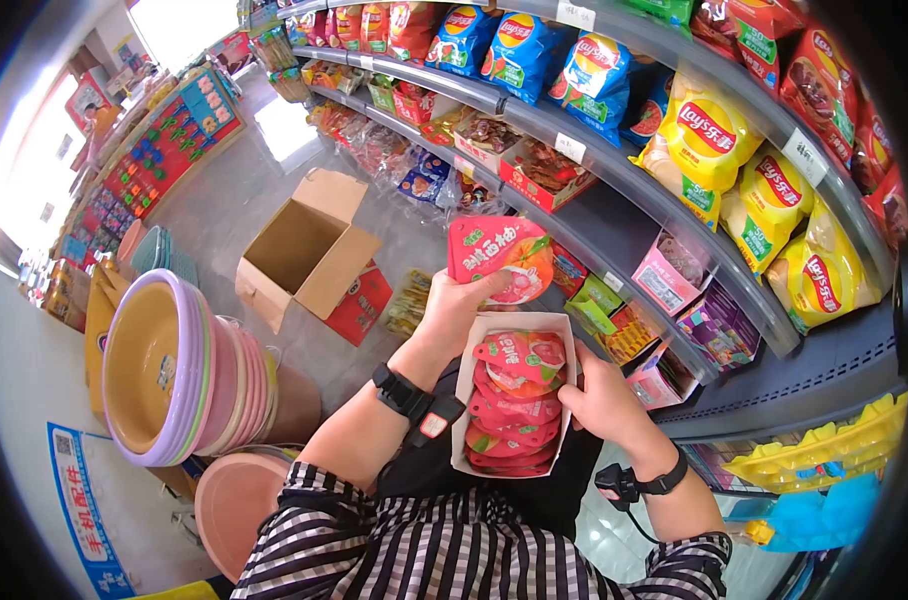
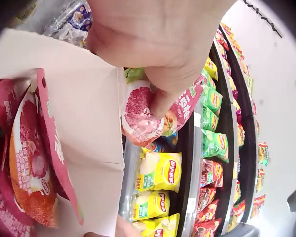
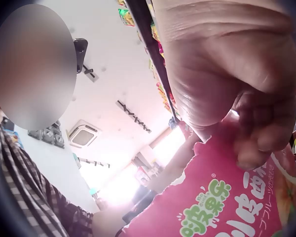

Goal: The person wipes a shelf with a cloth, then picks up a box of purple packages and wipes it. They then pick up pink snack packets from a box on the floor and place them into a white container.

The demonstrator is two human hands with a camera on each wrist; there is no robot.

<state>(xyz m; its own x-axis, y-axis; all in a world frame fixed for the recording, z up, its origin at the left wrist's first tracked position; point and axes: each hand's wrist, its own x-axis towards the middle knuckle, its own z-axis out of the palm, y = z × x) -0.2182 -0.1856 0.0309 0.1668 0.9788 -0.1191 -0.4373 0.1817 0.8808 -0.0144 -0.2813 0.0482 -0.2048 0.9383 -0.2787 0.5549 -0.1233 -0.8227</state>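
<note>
My left hand (image 1: pixel 454 312) pinches a pink-red snack pouch (image 1: pixel 504 250) with fruit pictures, thumb across its front. The pouch is raised just beyond the far edge of an open carton (image 1: pixel 465 400). In the left wrist view the thumb presses the pouch's printed face, and its other fingers are hidden. Inside the carton, several matching pouches (image 1: pixel 519 410) overlap in a stack. My right hand (image 1: pixel 602 398) grips the carton's right wall, thumb over the rim. The right wrist view shows the carton's pink printed outside (image 3: pixel 212 197) beneath those curled fingers.
Curved shelves with chip bags (image 1: pixel 709 135) and boxed snacks (image 1: pixel 544 170) run along the right. An open cardboard box (image 1: pixel 309 245) stands on the floor ahead, beside a red box (image 1: pixel 362 305). Stacked basins (image 1: pixel 189 370) are at left, and yellow and blue trays (image 1: pixel 824 450) at lower right.
</note>
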